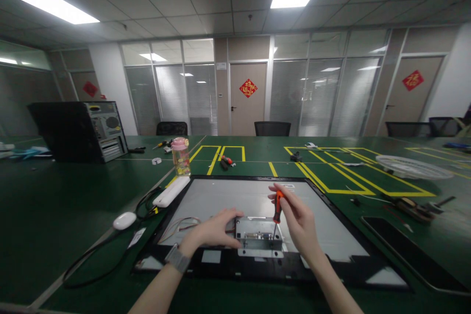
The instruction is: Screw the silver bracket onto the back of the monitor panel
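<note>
A large flat display panel with a black frame lies on its face, its grey back upward. On its near part sits a silver metal bracket with small parts inside. My left hand, a watch on its wrist, grips the bracket's left end, fingers at the far edge and thumb at the near one. My right hand is closed round the handle of an orange and black screwdriver. The screwdriver stands nearly upright, its shaft pointing down into the bracket's right part. The exact contact of its tip is too small to make out. Thin wires run left of the bracket.
Left of the panel are a white power strip, a white mouse, black cables and a pink-lidded bottle. A computer case stands further left. On the right lie a dark slab and a tool.
</note>
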{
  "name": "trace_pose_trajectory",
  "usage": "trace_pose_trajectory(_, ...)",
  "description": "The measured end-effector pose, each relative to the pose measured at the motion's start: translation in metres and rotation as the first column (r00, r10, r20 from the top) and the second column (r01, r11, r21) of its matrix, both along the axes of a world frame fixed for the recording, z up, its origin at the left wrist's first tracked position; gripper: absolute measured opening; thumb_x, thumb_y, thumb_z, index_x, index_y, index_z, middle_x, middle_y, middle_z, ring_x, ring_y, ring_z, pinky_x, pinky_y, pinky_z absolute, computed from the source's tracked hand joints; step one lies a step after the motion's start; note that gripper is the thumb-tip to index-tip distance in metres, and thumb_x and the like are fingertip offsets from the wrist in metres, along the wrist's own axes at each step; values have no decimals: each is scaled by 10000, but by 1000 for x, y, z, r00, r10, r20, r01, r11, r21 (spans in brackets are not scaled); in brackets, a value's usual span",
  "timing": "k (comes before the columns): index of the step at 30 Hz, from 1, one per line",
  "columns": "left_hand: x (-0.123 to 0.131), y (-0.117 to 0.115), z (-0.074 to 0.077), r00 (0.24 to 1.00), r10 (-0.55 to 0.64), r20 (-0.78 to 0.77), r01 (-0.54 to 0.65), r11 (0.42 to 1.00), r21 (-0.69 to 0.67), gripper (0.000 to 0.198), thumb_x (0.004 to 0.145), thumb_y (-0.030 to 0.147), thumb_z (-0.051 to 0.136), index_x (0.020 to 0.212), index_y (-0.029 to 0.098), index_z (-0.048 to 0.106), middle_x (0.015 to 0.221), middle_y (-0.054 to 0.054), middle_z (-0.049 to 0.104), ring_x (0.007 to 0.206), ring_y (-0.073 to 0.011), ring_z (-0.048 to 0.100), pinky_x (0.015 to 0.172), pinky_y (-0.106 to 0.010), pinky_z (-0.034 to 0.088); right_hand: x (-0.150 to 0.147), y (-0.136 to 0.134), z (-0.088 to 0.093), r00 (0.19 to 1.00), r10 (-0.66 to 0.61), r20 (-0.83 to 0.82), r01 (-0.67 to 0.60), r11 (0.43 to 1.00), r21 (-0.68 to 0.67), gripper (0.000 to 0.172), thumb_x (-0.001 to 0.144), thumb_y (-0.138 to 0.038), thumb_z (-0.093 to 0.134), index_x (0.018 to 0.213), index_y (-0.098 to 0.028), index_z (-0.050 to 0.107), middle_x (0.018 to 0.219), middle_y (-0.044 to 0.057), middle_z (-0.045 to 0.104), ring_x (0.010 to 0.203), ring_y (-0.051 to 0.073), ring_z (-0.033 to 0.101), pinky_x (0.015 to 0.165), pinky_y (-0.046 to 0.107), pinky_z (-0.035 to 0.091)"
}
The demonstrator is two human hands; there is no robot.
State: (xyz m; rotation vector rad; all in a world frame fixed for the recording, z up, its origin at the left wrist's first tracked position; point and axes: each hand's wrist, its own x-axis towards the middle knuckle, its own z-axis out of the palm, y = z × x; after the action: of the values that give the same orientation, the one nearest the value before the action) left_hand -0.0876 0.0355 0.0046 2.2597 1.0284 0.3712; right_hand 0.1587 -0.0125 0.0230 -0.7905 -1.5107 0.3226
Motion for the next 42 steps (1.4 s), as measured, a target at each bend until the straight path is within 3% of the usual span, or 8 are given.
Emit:
trace_pose_trajectory(7,-1,0,-1,1000,-5,-2,5,1000,3,807,619,356,794,1345,244,462,1399,-85,457,1307,-309,388,1108,-417,280,0,2,3,983,-186,-1,185,979,88,80,810,-287,669,865,-230,667,845,38,575,747,197,579,723,350,462)
trace_pose_trajectory(14,1,-2,3,1000,10,-10,-10,1000,-1,821,616,342,796,1350,196,457,1389,-100,463,1294,-299,408,1107,-378,288,2,2,0,996,34,-84,-37,999,-32,304,953,-306,404,1193,-242,579,1016,72,654,883,213,643,793,370,498)
trace_pose_trajectory(19,1,-4,4,1000,23,-5,-23,1000,-4,829,611,354,801,1352,220,456,1401,-90,459,1300,-305,401,1110,-390,282,-1,2,1,994,-106,-38,106,994,4,190,849,-310,613,1020,-233,643,870,39,624,838,216,606,784,361,468)
trace_pose_trajectory(22,0,-2,3,1000,14,-4,-14,1000,-14,837,614,362,803,1359,225,448,1413,-95,446,1308,-305,391,1113,-395,275,0,1,3,990,-138,-5,138,989,43,129,850,-324,605,920,-227,655,850,40,606,835,219,587,780,358,454)
trace_pose_trajectory(26,-2,1,-1,1000,3,-1,-3,1000,-12,850,609,384,808,1362,231,444,1415,-104,440,1310,-307,385,1115,-409,272,1,0,2,998,-41,-52,40,999,-33,266,935,-331,432,1080,-226,629,1047,81,643,956,238,615,850,391,462)
trace_pose_trajectory(29,-2,2,-3,1000,6,-5,-6,1000,-1,853,600,390,812,1357,239,449,1421,-101,432,1317,-314,373,1115,-418,271,1,1,0,997,3,-82,-11,996,-89,280,931,-331,456,1152,-231,596,1041,79,658,874,226,647,786,377,495)
trace_pose_trajectory(36,0,0,0,1000,-13,-2,13,1000,13,819,616,359,806,1347,238,457,1367,-88,479,1271,-300,424,1093,-401,307,-1,1,4,982,-188,-4,188,979,79,104,812,-316,662,866,-228,653,774,20,560,737,203,551,727,353,445)
trace_pose_trajectory(42,0,0,0,1000,-13,-10,13,1000,11,838,615,327,804,1362,212,443,1375,-102,469,1275,-298,420,1098,-389,302,2,-1,4,999,-16,-39,16,1000,-2,281,955,-303,405,1091,-234,642,989,69,611,873,214,604,778,359,463)
